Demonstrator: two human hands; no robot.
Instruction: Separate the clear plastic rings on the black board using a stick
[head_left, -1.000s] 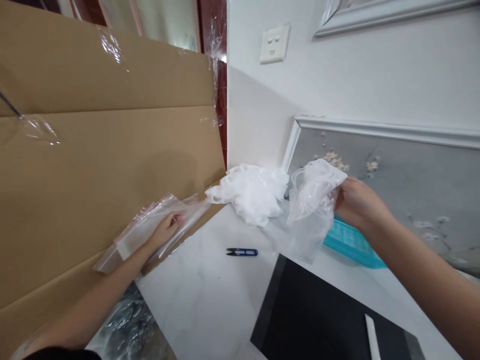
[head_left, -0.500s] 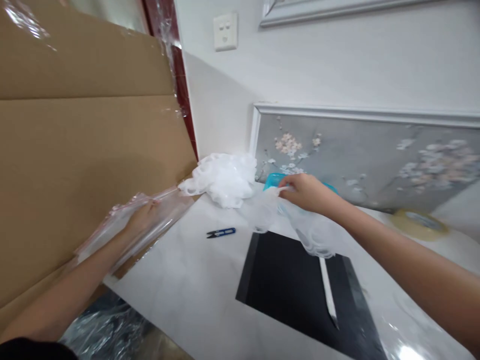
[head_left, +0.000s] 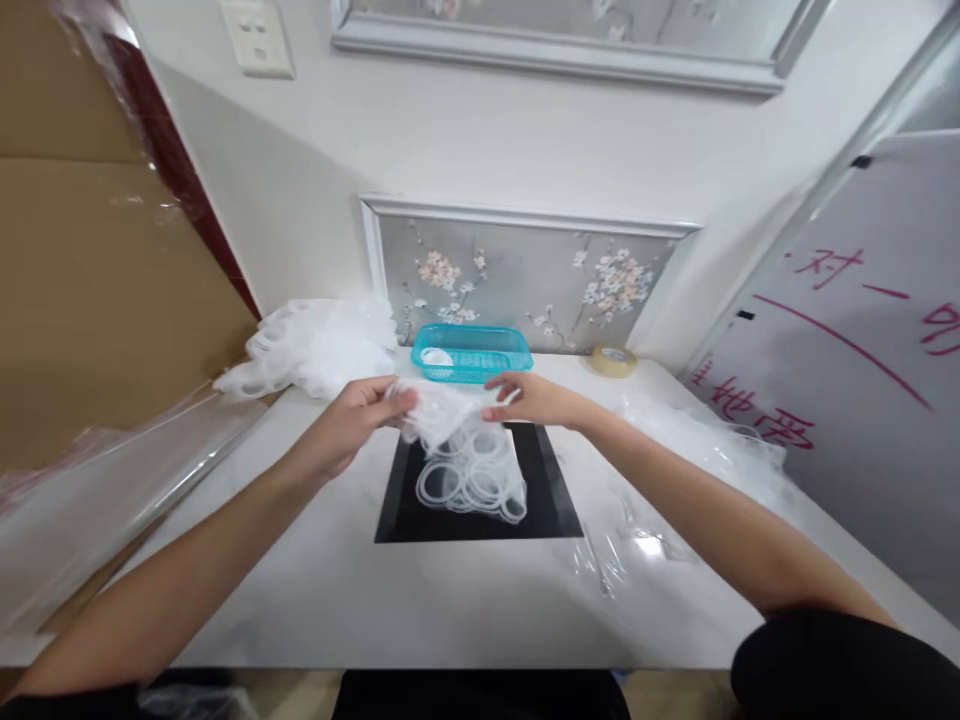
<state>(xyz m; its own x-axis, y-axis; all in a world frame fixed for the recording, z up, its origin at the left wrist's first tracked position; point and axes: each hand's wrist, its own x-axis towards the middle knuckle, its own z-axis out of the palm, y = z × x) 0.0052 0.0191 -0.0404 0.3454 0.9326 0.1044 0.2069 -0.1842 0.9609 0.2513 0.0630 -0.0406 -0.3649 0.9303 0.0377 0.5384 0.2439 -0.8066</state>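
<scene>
My left hand (head_left: pixel 356 420) pinches the gathered top of a clear plastic bag of white rings (head_left: pixel 472 475). The bag hangs over a black mat (head_left: pixel 551 500) on the white table, its round rings showing through the film. At the bag's upper right side is my right hand (head_left: pixel 532 398), thumb and fingers apart, close to the plastic; contact is hard to make out. Behind the hands stands a blue plastic basket (head_left: pixel 517 355) with something white and round in it.
A heap of white ring bags (head_left: pixel 322 345) lies back left, another pile of clear bags (head_left: pixel 705 450) at right. A tape roll (head_left: pixel 613 360) sits near the wall. Cardboard (head_left: pixel 67 300) and plastic sleeves (head_left: pixel 112 490) line the left, a whiteboard (head_left: pixel 862 400) the right.
The view has swung right. My left hand has left the stack of clear sleeves and now grips the ring bag. My right hand, which held the bag up, has loosened its fingers beside it.
</scene>
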